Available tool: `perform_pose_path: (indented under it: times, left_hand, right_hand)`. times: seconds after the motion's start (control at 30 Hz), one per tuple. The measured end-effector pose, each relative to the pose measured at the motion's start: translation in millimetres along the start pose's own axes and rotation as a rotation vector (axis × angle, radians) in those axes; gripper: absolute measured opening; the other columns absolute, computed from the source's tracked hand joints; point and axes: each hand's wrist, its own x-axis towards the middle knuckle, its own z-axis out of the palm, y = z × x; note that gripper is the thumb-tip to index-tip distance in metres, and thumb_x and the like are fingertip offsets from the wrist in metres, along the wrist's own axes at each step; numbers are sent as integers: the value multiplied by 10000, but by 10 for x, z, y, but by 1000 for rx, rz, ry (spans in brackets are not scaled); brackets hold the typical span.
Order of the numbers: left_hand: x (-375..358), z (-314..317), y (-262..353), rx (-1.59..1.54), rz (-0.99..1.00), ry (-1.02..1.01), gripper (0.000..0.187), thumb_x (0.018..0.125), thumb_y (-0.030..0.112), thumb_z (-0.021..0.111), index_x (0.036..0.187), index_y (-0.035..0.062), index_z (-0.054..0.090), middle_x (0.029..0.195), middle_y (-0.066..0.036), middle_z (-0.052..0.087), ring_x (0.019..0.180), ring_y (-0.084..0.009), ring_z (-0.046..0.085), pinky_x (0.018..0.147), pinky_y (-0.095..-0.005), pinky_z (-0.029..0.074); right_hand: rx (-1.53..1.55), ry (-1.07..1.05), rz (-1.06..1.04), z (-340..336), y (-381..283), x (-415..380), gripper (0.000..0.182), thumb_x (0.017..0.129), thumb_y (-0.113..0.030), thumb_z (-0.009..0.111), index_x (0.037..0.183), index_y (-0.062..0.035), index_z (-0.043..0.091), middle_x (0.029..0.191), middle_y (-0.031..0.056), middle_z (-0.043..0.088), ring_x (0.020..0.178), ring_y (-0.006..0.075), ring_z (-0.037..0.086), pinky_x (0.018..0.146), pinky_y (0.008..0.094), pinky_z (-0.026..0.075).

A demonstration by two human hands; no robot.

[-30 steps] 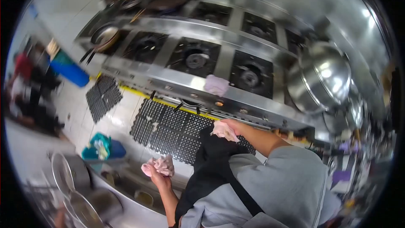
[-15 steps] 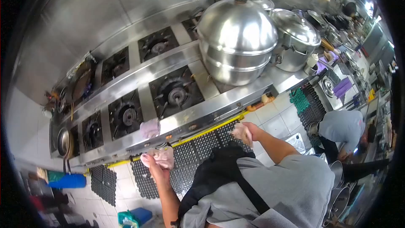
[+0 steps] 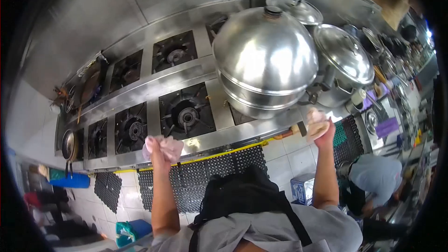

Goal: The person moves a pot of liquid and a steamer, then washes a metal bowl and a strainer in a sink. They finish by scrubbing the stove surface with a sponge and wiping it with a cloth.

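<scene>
Bunched in my left hand (image 3: 159,157) is a pale pink cloth (image 3: 169,147), held over the front edge of the stove (image 3: 224,136). My right hand (image 3: 327,134) grips another pale cloth (image 3: 316,120), beside the right end of the stove front. Near that hand stand a large domed steel steamer pot (image 3: 266,51) and a lidded stockpot (image 3: 344,56). The side handle (image 3: 318,94) between those pots is just above the right cloth. Closest to my left hand are the front burners (image 3: 135,130).
At the far left of the stove lie a wok (image 3: 91,81) and a small pan (image 3: 70,145). Black rubber mats (image 3: 219,163) cover part of the tiled floor. A co-worker in grey (image 3: 375,177) bends at the right. A blue-and-white box (image 3: 302,189) sits on the floor.
My right hand has moved right and toward the pots with its cloth. My left hand has shifted up and left to the stove edge, where a pink cloth lay.
</scene>
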Motion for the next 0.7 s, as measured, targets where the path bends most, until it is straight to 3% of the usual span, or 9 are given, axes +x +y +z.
perform_pose_path:
  times: [0.07,0.17,0.27,0.3,0.4,0.47,0.5,0.6,0.7]
  left_hand:
    - [278,260,183,14,41,-79,405,962,440,574,1187,103,556,1075,-60,637,1010,-213,634,876,-371,530]
    - [795,667,374,68,31,-87,493,933,440,625,1222,49,547,1117,-84,631,1021,-207,631,895,-350,514]
    - [1323,1097,499,111,89,-179,470,940,399,631,1226,35,551,1097,-90,640,984,-205,644,858,-341,521]
    - [1522,1247,528,101,82,-202,459,943,385,627,1223,30,551,1095,-95,641,989,-209,643,849,-343,521]
    - [2010,1692,587,65,6,-401,444,941,393,630,1197,36,568,1098,-90,639,970,-176,636,835,-322,514]
    - [2540,1997,460,148,-28,-360,426,936,404,631,1168,50,583,1056,-76,643,916,-153,633,812,-301,508]
    - [2769,2210,381,161,49,-433,413,931,409,631,1149,60,592,1010,-61,645,879,-143,627,783,-294,503]
    - [3178,2883,303,377,-59,-490,480,964,456,559,1166,22,550,999,-111,661,813,-185,658,727,-310,542]
    - [3340,3533,219,481,-70,-572,465,962,465,550,1017,10,628,862,-92,673,726,-178,659,634,-304,532]
  right_hand:
    - [-7,-198,-4,120,-171,206,518,1002,-470,324,1275,-65,497,1235,161,575,1137,331,560,988,457,454]
    - [-8,34,-83,576,-214,361,500,999,-462,374,1273,-63,499,1192,140,595,1086,320,582,947,449,478]
    - [-15,22,-133,725,-123,611,479,994,-450,410,1264,-66,508,1160,121,604,1033,317,600,885,455,504]
    - [-119,-111,-98,703,-125,665,464,990,-464,422,1150,-59,582,1043,113,643,1004,289,607,906,452,489]
    - [-262,230,-156,462,-57,970,444,1000,-447,393,1194,-84,557,1077,96,623,985,284,604,847,449,515]
    - [-390,148,-190,384,-47,1048,486,979,-494,478,1236,-87,539,1101,101,612,990,274,602,862,412,513]
    - [-403,200,-200,534,-24,1016,516,982,-481,489,1272,-55,504,1145,118,592,1017,286,589,869,409,507]
    - [-410,279,-232,669,33,981,576,985,-461,506,1332,-5,447,1215,149,562,1074,305,568,902,412,488]
    - [-394,249,-248,585,21,1039,604,989,-452,508,1354,21,423,1240,166,552,1117,312,555,944,424,466]
